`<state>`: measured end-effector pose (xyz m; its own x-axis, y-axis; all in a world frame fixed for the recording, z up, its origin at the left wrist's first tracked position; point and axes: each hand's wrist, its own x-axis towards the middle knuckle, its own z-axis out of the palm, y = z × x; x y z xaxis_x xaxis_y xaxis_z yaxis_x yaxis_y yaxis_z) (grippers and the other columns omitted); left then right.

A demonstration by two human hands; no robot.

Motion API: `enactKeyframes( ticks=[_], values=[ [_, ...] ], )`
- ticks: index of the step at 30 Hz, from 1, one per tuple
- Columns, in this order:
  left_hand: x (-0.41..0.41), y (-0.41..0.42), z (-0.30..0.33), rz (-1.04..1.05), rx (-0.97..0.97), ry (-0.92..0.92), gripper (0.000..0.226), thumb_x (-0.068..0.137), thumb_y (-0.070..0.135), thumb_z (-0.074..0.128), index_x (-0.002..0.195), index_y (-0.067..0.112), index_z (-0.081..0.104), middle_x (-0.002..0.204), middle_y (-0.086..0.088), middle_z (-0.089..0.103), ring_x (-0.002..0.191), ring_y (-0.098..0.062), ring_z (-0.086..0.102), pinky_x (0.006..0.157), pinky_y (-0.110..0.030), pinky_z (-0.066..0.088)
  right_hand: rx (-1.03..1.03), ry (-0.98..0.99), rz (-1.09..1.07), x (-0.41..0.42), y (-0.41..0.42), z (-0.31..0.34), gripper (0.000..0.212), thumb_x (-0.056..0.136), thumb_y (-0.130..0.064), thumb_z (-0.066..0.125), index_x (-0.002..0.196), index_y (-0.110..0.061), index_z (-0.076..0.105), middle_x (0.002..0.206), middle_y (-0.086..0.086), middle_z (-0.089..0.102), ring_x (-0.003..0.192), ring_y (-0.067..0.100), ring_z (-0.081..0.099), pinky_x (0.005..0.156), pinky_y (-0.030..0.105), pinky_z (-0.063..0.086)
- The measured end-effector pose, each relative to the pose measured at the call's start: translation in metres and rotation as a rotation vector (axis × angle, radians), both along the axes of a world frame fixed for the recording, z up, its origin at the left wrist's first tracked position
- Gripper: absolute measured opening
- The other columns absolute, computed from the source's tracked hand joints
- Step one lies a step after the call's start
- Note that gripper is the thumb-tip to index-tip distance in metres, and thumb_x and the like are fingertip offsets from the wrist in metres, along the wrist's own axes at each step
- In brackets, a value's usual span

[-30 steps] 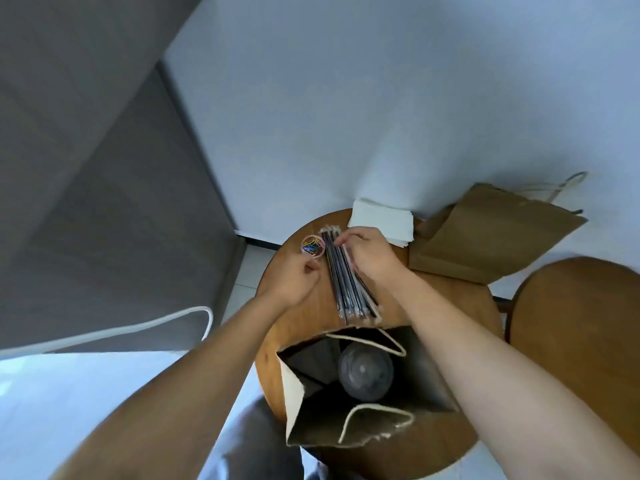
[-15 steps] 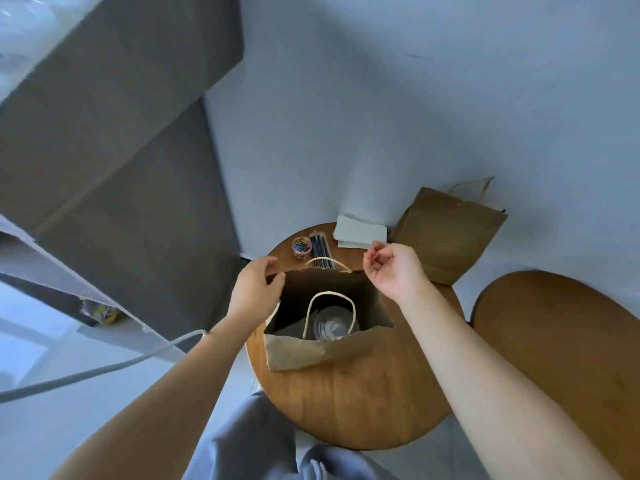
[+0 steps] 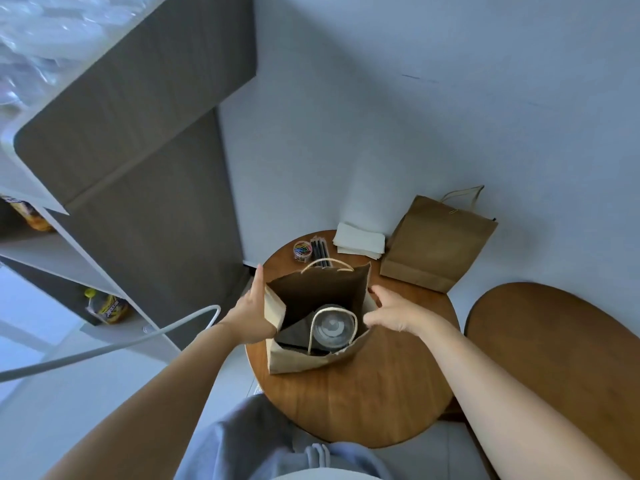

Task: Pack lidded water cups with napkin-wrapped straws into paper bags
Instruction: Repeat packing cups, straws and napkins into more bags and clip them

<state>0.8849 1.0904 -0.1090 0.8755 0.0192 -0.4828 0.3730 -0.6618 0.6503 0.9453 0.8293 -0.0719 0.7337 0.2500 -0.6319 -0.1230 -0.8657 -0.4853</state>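
Note:
An open brown paper bag (image 3: pixel 294 362) stands on the round wooden table (image 3: pixel 374 403). A lidded clear cup (image 3: pixel 333 328) sits upright inside it. My left hand (image 3: pixel 251 311) lies flat against the bag's left wall with straight fingers. My right hand (image 3: pixel 391 313) touches the bag's right wall, fingers spread and relaxed. Behind the bag lie a bundle of black straws (image 3: pixel 319 249) and a stack of white napkins (image 3: pixel 360 239).
A second brown paper bag (image 3: pixel 436 244) leans folded against the wall at the table's back right. A small tub of coloured clips (image 3: pixel 302 250) sits next to the straws. A second wooden table (image 3: pixel 561 358) stands on the right; grey shelving (image 3: pixel 121 168) on the left.
Both hands left the straws and came to the bag's two sides. The head rose, so the table looks smaller and farther.

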Motion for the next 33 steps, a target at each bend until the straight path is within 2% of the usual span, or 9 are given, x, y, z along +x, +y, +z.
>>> enactKeyframes(
  ticks=[6,10,12,15,18,21,24,27,33],
  values=[
    [0.004,0.006,-0.007,-0.223,0.154,0.253,0.128,0.078,0.016,0.076,0.141,0.028,-0.034,0.153,-0.01,0.024,0.134,-0.032,0.038,0.106,-0.039,0.04,-0.244,0.107,0.214,0.007,-0.012,-0.002,0.112,0.071,-0.066,0.066,0.152,-0.018,0.004,0.16,0.005,0.002,0.146,0.025,0.008,0.115,0.042,0.02],
    [0.003,0.01,-0.018,-0.309,0.256,0.317,0.115,0.067,0.04,0.083,0.151,0.022,0.006,0.154,-0.006,0.023,0.14,-0.03,0.028,0.109,-0.039,0.037,-0.315,0.066,0.224,0.009,-0.015,-0.012,0.115,0.07,-0.054,0.075,0.152,-0.017,0.004,0.16,0.007,0.001,0.146,0.029,0.008,0.115,0.043,0.023],
    [0.005,0.003,-0.021,-0.263,0.294,0.213,0.103,0.067,0.048,0.08,0.148,0.022,0.022,0.152,-0.006,0.025,0.139,-0.03,0.027,0.11,-0.041,0.037,-0.293,-0.014,0.206,0.007,-0.01,-0.017,0.096,0.077,-0.04,0.075,0.149,-0.011,0.019,0.158,0.009,0.011,0.143,0.03,0.02,0.111,0.038,0.031],
    [0.011,-0.008,-0.015,-0.19,0.364,-0.056,0.073,0.075,0.048,0.072,0.139,0.028,0.045,0.159,-0.002,0.009,0.145,-0.03,0.006,0.116,-0.048,0.02,-0.151,-0.178,0.17,0.008,-0.002,-0.021,0.009,0.088,-0.026,0.064,0.091,-0.018,0.061,0.114,0.002,0.044,0.099,0.019,0.051,0.085,0.03,0.044],
    [0.02,-0.01,0.0,-0.149,0.358,-0.175,0.033,0.083,0.033,0.069,0.116,0.029,0.067,0.16,0.002,0.001,0.147,-0.024,-0.006,0.117,-0.046,0.01,-0.155,-0.283,0.226,0.012,0.001,-0.02,0.031,0.089,-0.026,0.064,0.062,-0.024,0.05,0.084,-0.004,0.035,0.081,0.015,0.044,0.071,0.026,0.041],
    [0.031,-0.007,0.01,-0.23,0.34,-0.21,0.018,0.087,0.026,0.065,0.103,0.025,0.073,0.154,0.004,0.027,0.144,-0.022,0.013,0.115,-0.042,0.018,-0.183,-0.376,0.32,0.015,0.001,-0.015,0.017,0.09,-0.028,0.063,0.078,-0.016,0.065,0.089,-0.001,0.037,0.087,0.015,0.041,0.074,0.027,0.04],
    [0.038,-0.004,0.015,-0.276,0.377,-0.243,0.021,0.092,0.024,0.058,0.108,0.018,0.069,0.121,0.001,0.053,0.118,-0.021,0.048,0.097,-0.03,0.038,-0.179,-0.449,0.336,0.018,-0.002,-0.013,0.021,0.09,-0.03,0.063,0.081,-0.01,0.067,0.095,0.0,0.04,0.093,0.015,0.039,0.08,0.029,0.04],
    [0.04,-0.006,0.021,-0.286,0.413,-0.26,0.022,0.094,0.023,0.055,0.109,0.014,0.067,0.101,-0.001,0.044,0.098,-0.023,0.052,0.082,-0.029,0.041,-0.158,-0.477,0.317,0.015,-0.004,-0.012,0.025,0.089,-0.03,0.063,0.068,-0.018,0.059,0.097,0.0,0.038,0.096,0.015,0.037,0.081,0.029,0.038],
    [0.039,-0.02,0.022,-0.425,0.484,-0.264,0.02,0.093,0.021,0.054,0.106,0.011,0.066,0.1,0.0,0.044,0.093,-0.021,0.053,0.079,-0.031,0.044,-0.303,-0.636,0.502,0.016,-0.009,-0.005,0.032,0.083,-0.044,0.066,0.09,-0.013,0.067,0.1,-0.002,0.033,0.096,0.016,0.034,0.082,0.026,0.035]
  ],
)
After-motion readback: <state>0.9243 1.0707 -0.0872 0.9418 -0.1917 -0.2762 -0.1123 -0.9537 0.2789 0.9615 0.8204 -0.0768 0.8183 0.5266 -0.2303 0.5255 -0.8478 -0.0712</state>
